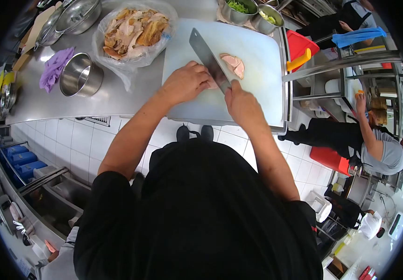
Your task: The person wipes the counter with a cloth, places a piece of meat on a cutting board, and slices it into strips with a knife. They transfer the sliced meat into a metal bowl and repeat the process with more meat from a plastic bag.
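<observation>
On the white cutting board, my left hand has its fingers curled down on a piece of cooked meat, which they mostly cover. My right hand grips a cleaver by the handle. Its broad blade slants away to the upper left, right beside my left fingertips and the held meat. Just past the blade, on its right side, lie a few pale meat slices. A clear plastic bag, spread open left of the board, holds a heap of cooked meat chunks.
Left on the steel counter are a metal pot, a purple cloth and steel strainers. Metal containers of cut greens stand behind the board. A yellow-handled tool juts out at right. Co-workers stand farther right.
</observation>
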A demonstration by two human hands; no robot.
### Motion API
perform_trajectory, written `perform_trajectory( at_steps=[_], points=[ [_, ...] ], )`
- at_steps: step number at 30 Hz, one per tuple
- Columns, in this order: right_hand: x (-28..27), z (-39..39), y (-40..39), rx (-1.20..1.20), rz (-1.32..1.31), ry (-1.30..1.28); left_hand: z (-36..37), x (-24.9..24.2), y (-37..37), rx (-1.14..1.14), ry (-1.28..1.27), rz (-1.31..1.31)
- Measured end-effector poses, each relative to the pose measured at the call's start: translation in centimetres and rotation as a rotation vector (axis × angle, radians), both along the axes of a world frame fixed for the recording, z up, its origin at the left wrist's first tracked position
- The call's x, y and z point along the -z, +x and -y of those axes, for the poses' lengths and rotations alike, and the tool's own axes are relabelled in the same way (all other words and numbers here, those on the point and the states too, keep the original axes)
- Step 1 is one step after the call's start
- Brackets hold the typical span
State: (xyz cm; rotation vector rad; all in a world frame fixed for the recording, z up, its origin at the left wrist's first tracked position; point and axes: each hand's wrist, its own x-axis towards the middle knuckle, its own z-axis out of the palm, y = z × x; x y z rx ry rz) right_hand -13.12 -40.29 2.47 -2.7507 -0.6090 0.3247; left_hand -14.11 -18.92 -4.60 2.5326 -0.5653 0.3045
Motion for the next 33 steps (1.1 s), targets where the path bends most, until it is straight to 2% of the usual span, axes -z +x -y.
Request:
perform_trajectory(
  at_steps=[4, 8, 13, 16, 20, 23, 27, 31, 33],
  points=[
    [-2.6, 0.4, -1.5, 0.006, -0.056, -0.092, -0.3, -0.3, 0.3, 0.003, -0.029, -0.009],
    [0.7, -0.6, -1.5, 0.046, -0.054, -0.018, -0.4, -0.7, 0.3, 0.014, -0.029, -0.044],
    [-2.0, -0.5, -0.4, -0.004, -0.086, -0.071, -0.6, -0.3, 0.4, 0.036, -0.045, -0.019],
    [-0.5, -0.5, -2.0, 0.075, -0.085, -0.055, -0.5, 0.0, 0.6, 0.034, -0.046, 0.015],
    [1.2, -1.5, -0.9, 0.024, -0.007, -0.002, -0.4, 0.9, 0.2, 0.007, -0.028, 0.041],
    [-1.1, -1.1, -0.5, 0.004, -0.075, -0.016, -0.3, 0.4, 0.6, -0.007, -0.022, 0.048],
    [0.4, -1.6, -2.1, 0.101, -0.095, 0.003, -0.3, 0.5, 0.4, -0.009, -0.028, 0.066],
    [0.4, -1.2, 0.0, -0.008, -0.052, 0.029, -0.7, 0.5, 0.5, 0.045, 0.013, 0.072],
    [-0.5, -0.8, -1.1, 0.038, -0.088, 0.038, -0.4, 0.2, 0.4, 0.024, -0.016, 0.058]
  ],
)
